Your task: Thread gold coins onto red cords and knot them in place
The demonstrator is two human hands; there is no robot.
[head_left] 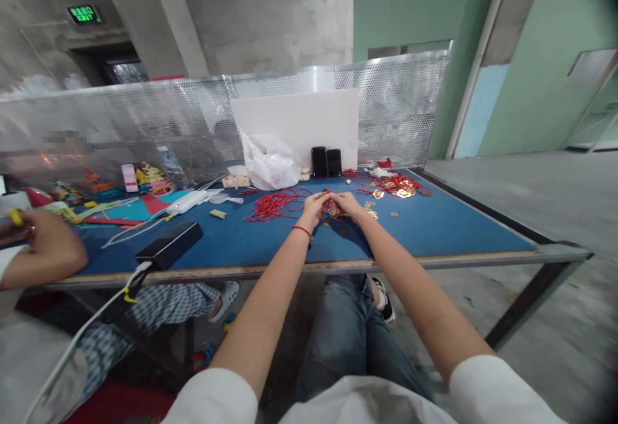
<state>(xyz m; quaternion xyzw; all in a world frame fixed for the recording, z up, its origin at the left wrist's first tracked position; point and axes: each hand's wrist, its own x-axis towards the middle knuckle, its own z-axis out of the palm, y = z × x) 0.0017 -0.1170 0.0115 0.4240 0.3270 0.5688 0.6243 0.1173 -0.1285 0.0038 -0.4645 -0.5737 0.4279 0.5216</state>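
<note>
Above the blue tabletop, my left hand [315,208] and my right hand [348,205] meet, both closed in a pinch on a thin red cord [329,193]. Gold-coloured coins [338,210] show under and between the hands; whether they hang on the cord I cannot tell. To the left of my left hand lies a loose bundle of red cords [273,206]. Several loose gold coins [371,212] are just right of my right hand. Farther right is a heap of gold coins with red cord [403,184]. My fingertips are small and partly hidden.
A white plastic bag [271,161] and two dark phone-like devices [327,161] stand at the back against a white board [299,115]. A black power adapter [170,245] and white power strip [187,201] lie left. A co-worker's arm [53,250] rests at the far left.
</note>
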